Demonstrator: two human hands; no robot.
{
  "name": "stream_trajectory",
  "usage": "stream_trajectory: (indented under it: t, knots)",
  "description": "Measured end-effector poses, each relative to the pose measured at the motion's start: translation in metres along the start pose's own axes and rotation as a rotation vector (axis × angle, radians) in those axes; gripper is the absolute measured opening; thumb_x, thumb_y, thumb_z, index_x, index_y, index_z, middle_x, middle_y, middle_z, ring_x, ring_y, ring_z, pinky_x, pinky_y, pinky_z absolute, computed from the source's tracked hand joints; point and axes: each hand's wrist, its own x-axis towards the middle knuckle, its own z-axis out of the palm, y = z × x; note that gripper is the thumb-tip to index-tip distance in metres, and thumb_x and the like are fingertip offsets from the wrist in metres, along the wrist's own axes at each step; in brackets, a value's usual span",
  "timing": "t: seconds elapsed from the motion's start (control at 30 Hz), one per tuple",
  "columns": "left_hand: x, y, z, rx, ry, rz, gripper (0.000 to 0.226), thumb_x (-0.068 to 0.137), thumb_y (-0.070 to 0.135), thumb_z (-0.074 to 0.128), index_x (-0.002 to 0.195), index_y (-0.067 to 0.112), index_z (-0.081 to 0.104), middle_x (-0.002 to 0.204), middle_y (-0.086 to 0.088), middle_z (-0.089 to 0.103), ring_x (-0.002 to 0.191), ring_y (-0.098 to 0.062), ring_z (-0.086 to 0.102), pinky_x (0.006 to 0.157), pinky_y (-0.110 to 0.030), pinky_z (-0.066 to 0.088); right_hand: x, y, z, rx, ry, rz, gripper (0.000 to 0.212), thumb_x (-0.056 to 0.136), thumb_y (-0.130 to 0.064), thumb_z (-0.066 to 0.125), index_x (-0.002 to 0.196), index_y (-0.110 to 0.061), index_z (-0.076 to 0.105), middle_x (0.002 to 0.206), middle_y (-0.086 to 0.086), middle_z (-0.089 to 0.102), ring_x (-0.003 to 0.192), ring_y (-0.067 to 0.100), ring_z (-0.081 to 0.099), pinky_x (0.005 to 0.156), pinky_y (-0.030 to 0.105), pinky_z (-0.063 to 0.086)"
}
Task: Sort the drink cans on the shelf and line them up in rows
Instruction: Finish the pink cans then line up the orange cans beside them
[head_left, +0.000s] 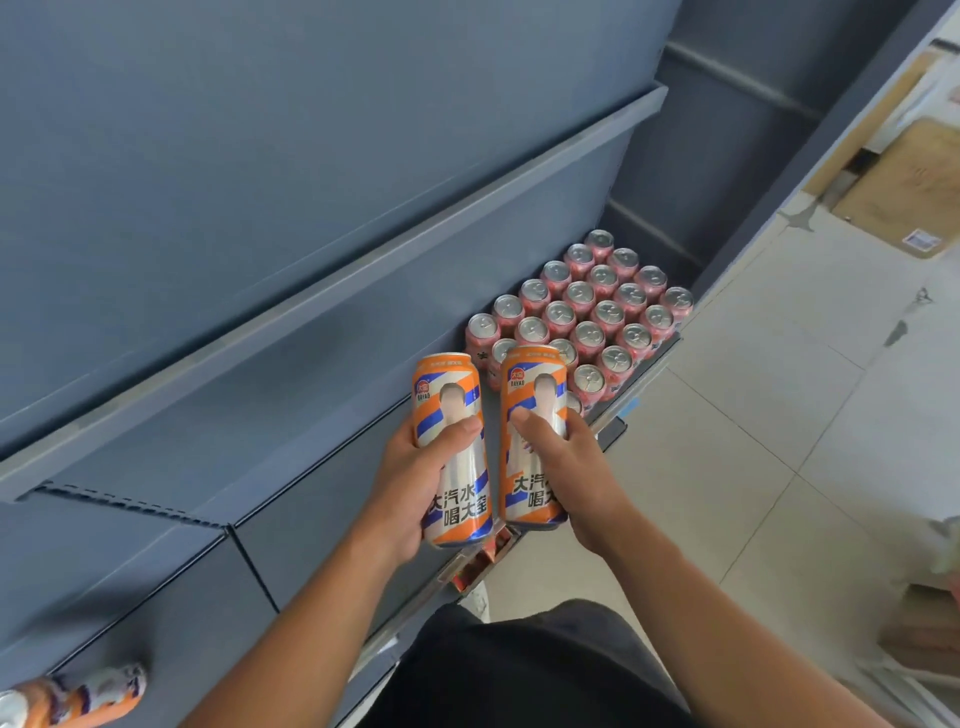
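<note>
My left hand (410, 478) grips a tall orange, blue and silver can (451, 415) upright. My right hand (566, 467) grips a second can of the same kind (530, 395) right beside it. Both cans hang above the grey shelf (332, 415), just in front of the pink cans (587, 312), which stand in neat rows at the shelf's right end. Another orange can (78, 696) shows at the bottom left corner, partly cut off by the frame.
An upper grey shelf (311, 218) overhangs the lower one. Small red packets (488, 556) sit on a shelf lower down. To the right lie a pale tiled floor (753, 467) and cardboard boxes (914, 187).
</note>
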Motion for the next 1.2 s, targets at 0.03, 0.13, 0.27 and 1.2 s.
stream_trajectory:
  t: [0.03,0.13,0.27,1.2]
  knots:
    - [0.004,0.002,-0.003,-0.003,0.01,-0.003,0.05,0.067,0.034,0.076,0.113,0.02,0.064,0.099,-0.011,0.075,0.089,-0.029,0.073,0.072,-0.04,0.06,0.006,-0.001,0.004,-0.013,-0.003,0.007,0.025,0.091,-0.036,0.066,0.111,-0.025,0.056,0.095,-0.001,0.073,0.078,0.015,0.074,0.059,0.025,0.057]
    - [0.017,0.007,-0.013,-0.02,0.038,-0.01,0.036,0.076,0.027,0.075,0.11,0.021,0.065,0.098,-0.01,0.075,0.087,-0.027,0.073,0.073,-0.04,0.06,0.026,-0.005,0.013,-0.061,-0.019,0.03,0.024,0.091,-0.039,0.066,0.11,-0.029,0.056,0.095,-0.002,0.073,0.079,0.014,0.074,0.061,0.027,0.058]
    - [0.034,0.01,-0.022,-0.052,0.084,-0.026,0.031,0.079,0.025,0.075,0.109,0.022,0.065,0.097,-0.008,0.076,0.088,-0.025,0.073,0.074,-0.039,0.06,0.053,-0.011,0.021,-0.1,-0.054,0.048,0.017,0.091,-0.036,0.066,0.105,-0.027,0.062,0.088,-0.004,0.075,0.08,0.016,0.074,0.065,0.031,0.06]
    - [0.174,0.003,0.02,0.053,0.603,0.079,0.072,0.069,-0.018,0.075,0.12,0.02,0.041,0.094,0.009,0.063,0.077,0.005,0.066,0.068,-0.016,0.053,0.263,-0.052,0.01,-0.424,-0.497,-0.025,0.062,0.074,0.004,0.079,0.121,-0.021,0.048,0.096,-0.006,0.068,0.082,0.002,0.068,0.07,0.017,0.053]
